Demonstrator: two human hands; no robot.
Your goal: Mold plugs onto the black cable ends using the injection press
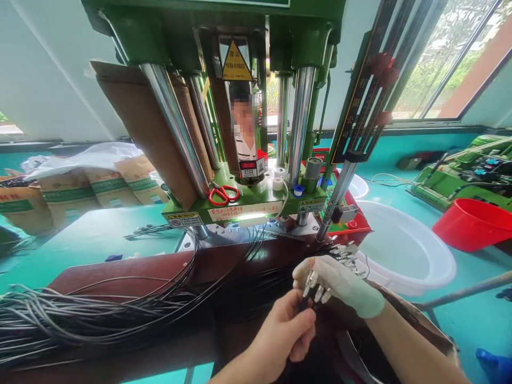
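Note:
My left hand [285, 326], bare, is closed in a pinch at the lower ends of several metal cable connectors [318, 288]. My right hand [340, 282] wears a white glove and curls over the same connectors from above and the right. Their silvery tips poke out between the two hands. Just behind my right hand lies a heap of more metal-tipped cables [347, 255]. What the fingertips of my left hand press on is partly hidden.
A green press [236, 210] stands ahead, with red-handled scissors [224, 195] on its ledge. Black cables [72, 317] lie in a thick bundle on the left. A white tub [436, 261] and a red basin [474, 224] stand at the right.

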